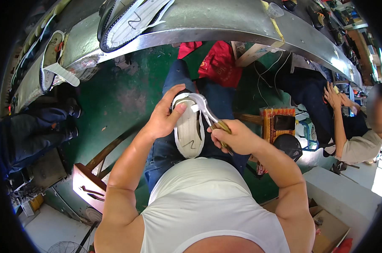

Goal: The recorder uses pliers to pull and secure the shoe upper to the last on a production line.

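Observation:
A shoe upper with a white insole (186,130) rests bottom up on my lap, with a dark squiggle marked on the insole near my belly. My left hand (163,114) grips its far end, thumb pressed on the insole and fingers around the dark side. In my right hand (236,137) are lasting pliers (207,110) with a curved silver head and brass-coloured handles. The head of the pliers lies at the far right edge of the shoe upper. Whether the jaws pinch the upper's edge cannot be made out.
Ahead of my knees runs a metal-topped bench (224,21) carrying another shoe upper (132,25) and one at the left (51,61). A red bag (220,65) hangs below it. A co-worker (359,147) sits at the right; another person's legs (39,122) are at the left.

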{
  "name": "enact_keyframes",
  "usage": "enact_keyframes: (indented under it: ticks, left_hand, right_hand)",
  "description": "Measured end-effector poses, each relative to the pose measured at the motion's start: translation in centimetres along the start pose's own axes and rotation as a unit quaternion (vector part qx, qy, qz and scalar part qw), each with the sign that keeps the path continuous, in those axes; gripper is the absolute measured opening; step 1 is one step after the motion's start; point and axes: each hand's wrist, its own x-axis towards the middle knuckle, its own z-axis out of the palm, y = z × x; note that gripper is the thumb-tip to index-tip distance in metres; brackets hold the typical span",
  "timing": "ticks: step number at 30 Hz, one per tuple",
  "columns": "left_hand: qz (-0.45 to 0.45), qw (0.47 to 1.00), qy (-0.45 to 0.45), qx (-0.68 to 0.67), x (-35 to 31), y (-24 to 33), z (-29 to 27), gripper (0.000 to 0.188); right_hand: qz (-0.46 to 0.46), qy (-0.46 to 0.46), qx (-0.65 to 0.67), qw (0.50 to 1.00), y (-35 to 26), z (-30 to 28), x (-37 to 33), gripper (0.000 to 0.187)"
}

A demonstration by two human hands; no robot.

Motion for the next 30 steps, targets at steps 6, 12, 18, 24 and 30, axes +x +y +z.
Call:
enact_keyframes:
  ticks: [6,12,18,24,30]
  left_hand:
    - [0.050,0.994,0.026,-0.091,0.4,-2.7,-0.2,0.042]
    - [0.021,0.983,-0.008,-0.181,0.0,-1.9,-1.3,0.044]
    - [-0.037,0.985,0.073,-0.151,0.9,-2.1,0.4,0.043]
    - [-0.065,0.990,0.003,-0.123,0.9,-2.0,0.2,0.053]
    - [-0.215,0.971,0.102,-0.019,-5.3,-3.0,2.8,0.050]
  right_hand:
    - [-0.303,0.210,-0.354,0.859,5.0,-0.4,5.6,0.018]
    - [-0.289,0.249,-0.419,0.824,5.6,0.5,3.7,0.024]
    - [-0.110,0.098,-0.427,0.892,0.1,-0.7,-1.0,0.030]
    - [-0.273,0.222,-0.316,0.881,-0.6,1.8,0.7,0.031]
    - [-0.210,0.287,-0.277,0.893,4.5,-0.5,2.7,0.050]
